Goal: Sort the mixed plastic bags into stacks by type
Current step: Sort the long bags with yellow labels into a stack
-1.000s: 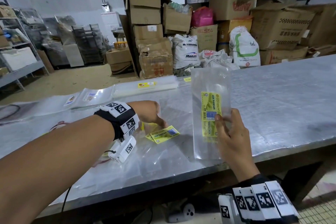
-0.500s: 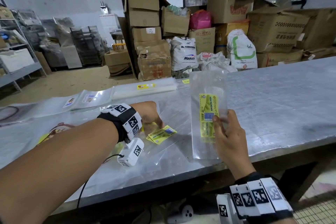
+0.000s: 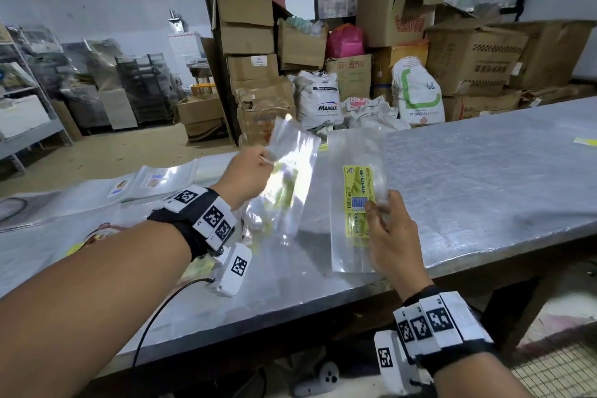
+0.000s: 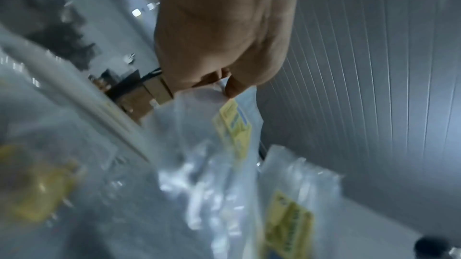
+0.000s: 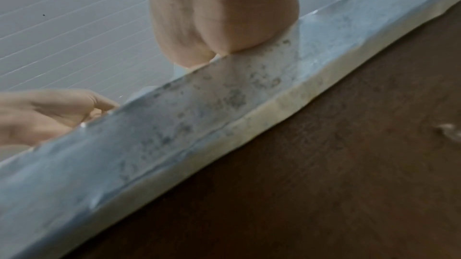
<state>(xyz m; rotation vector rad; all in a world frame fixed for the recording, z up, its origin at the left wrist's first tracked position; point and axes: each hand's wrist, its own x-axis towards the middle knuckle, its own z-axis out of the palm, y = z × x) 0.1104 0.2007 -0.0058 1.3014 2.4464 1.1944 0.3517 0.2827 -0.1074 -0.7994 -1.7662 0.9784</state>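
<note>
In the head view my left hand (image 3: 266,162) pinches the top edge of a clear plastic bag with a yellow label (image 3: 287,181) and holds it up above the metal table (image 3: 484,178). The left wrist view shows that same pinch (image 4: 225,85), the labelled bag (image 4: 234,125) hanging below it. My right hand (image 3: 376,205) grips a second clear bag with a yellow "KEK PANDAN" label (image 3: 355,200), which stands upright near the table's front edge. The right wrist view shows only my palm (image 5: 224,26) and the table edge (image 5: 199,125).
Flat stacks of clear bags (image 3: 151,179) lie along the far left of the table, and loose bags with printed pictures (image 3: 97,236) are in front of them. A wall of cardboard boxes (image 3: 252,42) and sacks (image 3: 319,103) stands behind the table. A yellow slip (image 3: 584,140) lies far right.
My left hand has lifted a yellow-labelled bag off the table, up and away from me. The right hand keeps its bag upright in about the same place.
</note>
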